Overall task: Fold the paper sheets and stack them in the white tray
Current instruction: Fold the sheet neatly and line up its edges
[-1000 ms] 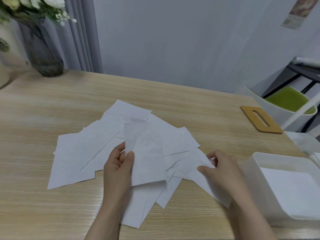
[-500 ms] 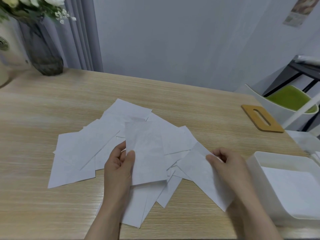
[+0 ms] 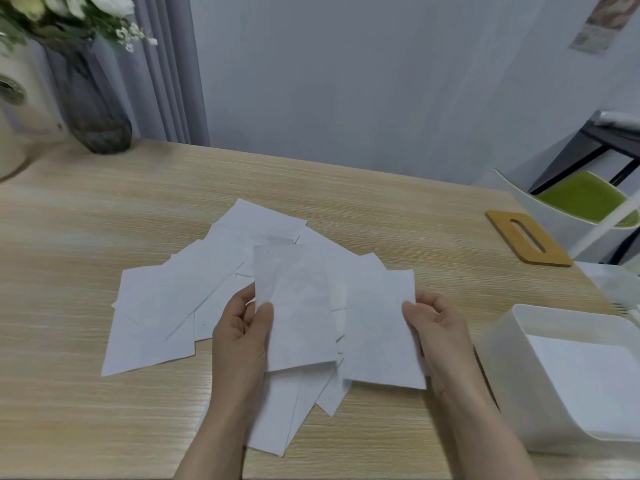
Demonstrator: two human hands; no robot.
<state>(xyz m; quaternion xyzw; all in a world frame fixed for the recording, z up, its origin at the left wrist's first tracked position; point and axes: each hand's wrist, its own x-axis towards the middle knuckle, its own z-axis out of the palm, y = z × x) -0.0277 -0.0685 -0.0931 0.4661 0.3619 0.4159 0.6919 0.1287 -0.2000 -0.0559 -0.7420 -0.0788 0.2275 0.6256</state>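
Observation:
Several white paper sheets point(image 3: 162, 306) lie scattered and overlapping on the wooden table point(image 3: 398, 209). My left hand point(image 3: 242, 330) pinches one upright sheet point(image 3: 298, 306) by its left edge, thumb on top. My right hand point(image 3: 438, 330) pinches a second sheet point(image 3: 379, 327) by its right edge, holding it beside the first, lifted above the pile. The white tray point(image 3: 502, 344) stands at the right front of the table with folded white paper point(image 3: 588, 379) lying inside it.
A dark glass vase with white flowers point(image 3: 93, 116) stands at the back left corner. A wooden slotted lid point(image 3: 528, 242) lies near the right edge. A white chair with a green seat point(image 3: 585, 199) is beyond the table on the right.
My right hand has lifted its sheet off the pile and turned it upright, next to the sheet in my left hand. The left hand has barely moved.

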